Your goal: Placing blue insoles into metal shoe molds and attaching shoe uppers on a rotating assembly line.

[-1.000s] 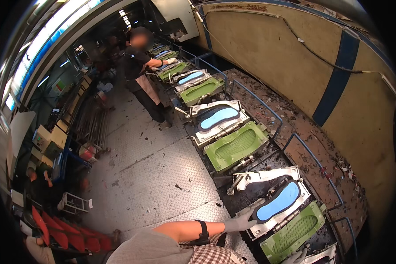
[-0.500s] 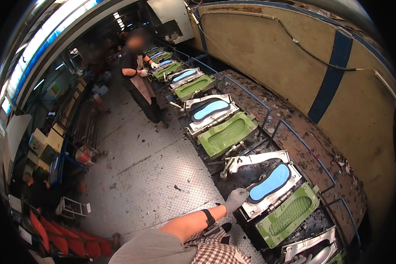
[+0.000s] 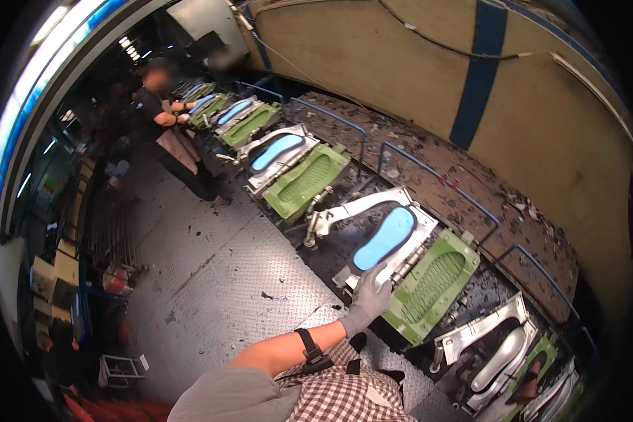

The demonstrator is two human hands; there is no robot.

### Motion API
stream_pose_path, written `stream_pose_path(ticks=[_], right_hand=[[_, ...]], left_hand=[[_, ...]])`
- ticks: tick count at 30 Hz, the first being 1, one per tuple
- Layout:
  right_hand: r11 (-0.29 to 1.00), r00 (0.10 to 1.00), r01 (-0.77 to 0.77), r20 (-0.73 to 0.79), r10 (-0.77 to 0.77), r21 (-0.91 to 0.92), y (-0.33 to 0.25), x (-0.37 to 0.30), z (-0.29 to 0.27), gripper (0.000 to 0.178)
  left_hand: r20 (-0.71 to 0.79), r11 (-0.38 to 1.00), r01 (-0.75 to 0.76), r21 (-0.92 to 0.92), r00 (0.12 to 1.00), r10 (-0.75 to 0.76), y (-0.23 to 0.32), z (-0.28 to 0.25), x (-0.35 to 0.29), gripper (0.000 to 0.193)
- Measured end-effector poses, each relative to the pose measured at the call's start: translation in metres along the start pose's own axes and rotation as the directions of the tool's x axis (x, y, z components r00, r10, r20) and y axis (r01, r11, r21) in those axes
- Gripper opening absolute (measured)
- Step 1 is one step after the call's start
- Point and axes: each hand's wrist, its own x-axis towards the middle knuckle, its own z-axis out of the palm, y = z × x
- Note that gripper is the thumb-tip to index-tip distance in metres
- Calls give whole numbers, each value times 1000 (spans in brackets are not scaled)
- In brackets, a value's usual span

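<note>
Sole, light blue, foot-shaped (image 3: 385, 239): lying on metal mould plate (image 3: 421, 232).
Left hand, grey-gloved (image 3: 370, 299): at the sole's near end; cannot tell whether fingers are apart or clamped.
Green mould half, ribbed cavity (image 3: 432, 288): open, beside the plate.
Blue rail (image 3: 436, 176): behind the moulds.
Co-worker (image 3: 169, 133): standing farther along the row.

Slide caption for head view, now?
Gloved left hand at the lower end of a blue sole, beside a green mould.
</note>
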Motion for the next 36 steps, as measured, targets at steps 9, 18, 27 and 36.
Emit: stream_pose_path(ticks=[9, 18, 27, 36], right_hand=[[983, 999, 9, 52, 1, -185, 86, 32, -85, 74], [986, 985, -167, 35, 167, 0, 101, 47, -93, 78], [965, 988, 72, 113, -103, 251, 104, 73, -101, 28], [955, 932, 270, 215, -291, 124, 140, 72, -108, 47]], left_hand=[[664, 905, 206, -373, 740, 105, 114, 120, -112, 46], [740, 935, 352, -38, 639, -211, 124, 287, -188, 81], [760, 797, -600, -70, 486, 432, 165, 383, -269, 92], [872, 909, -383, 163, 487, 49, 177, 433, -315, 90]])
